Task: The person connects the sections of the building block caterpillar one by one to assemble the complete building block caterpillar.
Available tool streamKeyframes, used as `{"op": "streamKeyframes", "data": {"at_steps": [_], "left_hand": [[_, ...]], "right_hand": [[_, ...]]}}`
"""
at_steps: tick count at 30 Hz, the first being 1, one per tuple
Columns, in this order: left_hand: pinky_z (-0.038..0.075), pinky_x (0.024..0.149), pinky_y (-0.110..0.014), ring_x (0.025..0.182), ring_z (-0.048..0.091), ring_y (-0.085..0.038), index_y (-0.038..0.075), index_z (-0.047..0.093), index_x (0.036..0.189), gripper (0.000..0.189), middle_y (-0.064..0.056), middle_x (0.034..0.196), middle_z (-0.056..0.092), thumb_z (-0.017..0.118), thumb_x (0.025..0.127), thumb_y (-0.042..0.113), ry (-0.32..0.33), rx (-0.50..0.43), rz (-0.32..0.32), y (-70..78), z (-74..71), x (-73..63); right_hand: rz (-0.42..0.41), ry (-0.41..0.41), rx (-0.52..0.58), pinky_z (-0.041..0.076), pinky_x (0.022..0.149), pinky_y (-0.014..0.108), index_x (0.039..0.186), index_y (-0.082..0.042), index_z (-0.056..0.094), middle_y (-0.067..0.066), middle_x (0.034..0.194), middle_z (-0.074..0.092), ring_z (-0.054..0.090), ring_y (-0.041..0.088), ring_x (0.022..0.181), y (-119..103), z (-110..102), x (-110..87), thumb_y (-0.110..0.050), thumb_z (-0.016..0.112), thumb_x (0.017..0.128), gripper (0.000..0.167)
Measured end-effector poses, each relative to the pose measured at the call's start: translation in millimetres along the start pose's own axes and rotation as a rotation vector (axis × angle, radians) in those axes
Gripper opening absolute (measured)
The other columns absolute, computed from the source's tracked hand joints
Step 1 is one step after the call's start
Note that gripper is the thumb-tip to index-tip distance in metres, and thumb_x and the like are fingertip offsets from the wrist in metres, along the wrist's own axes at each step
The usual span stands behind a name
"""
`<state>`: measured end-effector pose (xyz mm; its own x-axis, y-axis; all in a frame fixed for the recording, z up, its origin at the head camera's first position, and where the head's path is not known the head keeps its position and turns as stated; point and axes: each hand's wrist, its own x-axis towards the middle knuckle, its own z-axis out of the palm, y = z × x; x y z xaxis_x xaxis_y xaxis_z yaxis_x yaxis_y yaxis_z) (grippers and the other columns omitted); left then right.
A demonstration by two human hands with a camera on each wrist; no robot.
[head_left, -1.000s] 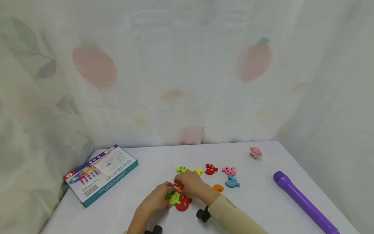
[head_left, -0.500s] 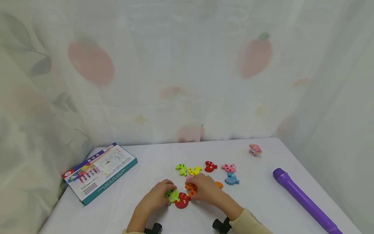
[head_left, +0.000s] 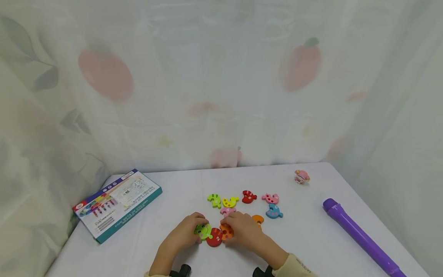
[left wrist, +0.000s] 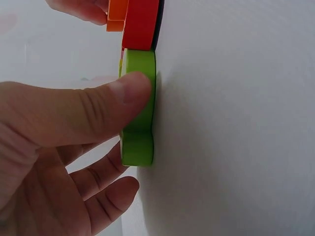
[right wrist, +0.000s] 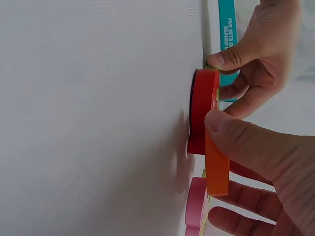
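Note:
My left hand (head_left: 187, 231) pinches a green puzzle piece with a smiling face (head_left: 203, 231), its thumb on the near edge in the left wrist view. Linked to that piece's right side is a red puzzle piece marked 2 (head_left: 214, 237), flat on the table. My right hand (head_left: 245, 231) pinches an orange spotted puzzle piece (head_left: 226, 232) between thumb and fingers. In the right wrist view the orange piece (right wrist: 216, 169) sits slightly higher off the table than the red one (right wrist: 204, 105) and overlaps its end.
Behind the hands lie loose puzzle pieces: green striped (head_left: 215, 201), yellow (head_left: 230, 202), pink (head_left: 228, 211), red (head_left: 249, 196), another pink (head_left: 270, 198), blue (head_left: 274, 211) and orange (head_left: 258, 219). A box (head_left: 117, 206) lies left, a purple stick (head_left: 363, 238) right, a small pink toy (head_left: 302, 176) back right.
My right hand has carried the orange piece from above the green face piece rightward and down to the red piece's right side. The left hand has stayed on the green piece.

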<state>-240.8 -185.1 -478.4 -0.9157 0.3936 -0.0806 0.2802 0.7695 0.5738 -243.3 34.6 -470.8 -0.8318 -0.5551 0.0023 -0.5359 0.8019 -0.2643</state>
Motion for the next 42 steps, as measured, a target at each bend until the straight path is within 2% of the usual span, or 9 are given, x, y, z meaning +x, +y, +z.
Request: {"op": "streamKeyframes", "data": {"at_steps": [5,12,18,26,29,37,40,42], "left_hand": [[0.041,0.096,-0.049,0.11,0.049,-0.029,0.008,0.065,0.112,0.046,-0.008,0.116,0.054,0.078,0.068,0.002,-0.005,0.003,0.004,1.4,-1.6,0.3],[0.042,0.095,-0.05,0.11,0.049,-0.03,0.007,0.065,0.112,0.046,-0.009,0.116,0.054,0.078,0.068,0.002,-0.007,-0.019,-0.013,2.6,-2.8,0.4],[0.041,0.095,-0.05,0.11,0.049,-0.03,0.007,0.065,0.112,0.046,-0.009,0.115,0.054,0.078,0.068,0.002,-0.004,-0.015,-0.003,1.3,-2.7,0.6],[0.043,0.095,-0.049,0.111,0.049,-0.03,0.008,0.065,0.112,0.046,-0.009,0.117,0.054,0.078,0.068,0.002,-0.005,-0.008,-0.012,0.8,-2.2,1.0],[0.043,0.095,-0.049,0.111,0.049,-0.03,0.008,0.065,0.112,0.046,-0.008,0.117,0.054,0.078,0.068,0.002,-0.008,-0.006,-0.019,0.8,-1.8,1.2],[0.041,0.096,-0.05,0.111,0.049,-0.03,0.008,0.065,0.112,0.047,-0.008,0.116,0.055,0.078,0.068,0.002,-0.005,-0.013,-0.014,0.4,-1.2,1.6],[0.04,0.096,-0.05,0.111,0.049,-0.031,0.008,0.064,0.112,0.047,-0.008,0.116,0.055,0.078,0.068,0.002,-0.005,-0.011,-0.011,0.4,-0.7,1.6],[0.04,0.096,-0.051,0.112,0.049,-0.031,0.008,0.064,0.112,0.047,-0.009,0.116,0.055,0.078,0.068,0.002,-0.005,-0.015,-0.014,1.4,-1.3,1.3]], "right_hand": [[-0.01,-0.002,-0.056,0.047,0.087,0.039,0.113,-0.024,0.063,-0.008,0.107,0.061,0.053,0.014,0.102,-3,-2,0.5,-0.046,0.077,0.068,0.052],[-0.036,-0.024,-0.072,0.047,0.086,0.042,0.114,-0.027,0.063,-0.008,0.109,0.06,0.053,0.013,0.104,-7,-5,1.6,-0.038,0.079,0.069,0.049],[-0.008,-0.028,-0.08,0.047,0.082,0.038,0.11,-0.025,0.063,-0.008,0.104,0.061,0.054,0.012,0.097,-9,-6,2.3,-0.043,0.078,0.069,0.048],[-0.005,-0.044,-0.174,0.049,0.077,0.036,0.111,-0.024,0.062,-0.006,0.098,0.06,0.054,0.013,0.091,-14,-3,3.2,-0.043,0.078,0.068,0.049],[0.004,-0.06,-0.141,0.049,0.079,0.037,0.111,-0.025,0.063,-0.007,0.099,0.06,0.054,0.013,0.092,-12,0,2.7,-0.041,0.078,0.069,0.046],[0.013,-0.075,0.033,0.048,0.087,0.042,0.116,-0.028,0.062,-0.009,0.111,0.06,0.054,0.015,0.105,-1,2,0.8,-0.039,0.077,0.071,0.049],[0.041,-0.034,0.114,0.048,0.089,0.041,0.116,-0.025,0.062,-0.008,0.113,0.06,0.053,0.016,0.108,7,-3,-2.6,-0.037,0.076,0.073,0.047],[0.07,0.021,0.161,0.05,0.087,0.039,0.117,-0.023,0.062,-0.006,0.113,0.06,0.055,0.016,0.104,14,-9,-5.0,-0.035,0.075,0.076,0.045]]}}
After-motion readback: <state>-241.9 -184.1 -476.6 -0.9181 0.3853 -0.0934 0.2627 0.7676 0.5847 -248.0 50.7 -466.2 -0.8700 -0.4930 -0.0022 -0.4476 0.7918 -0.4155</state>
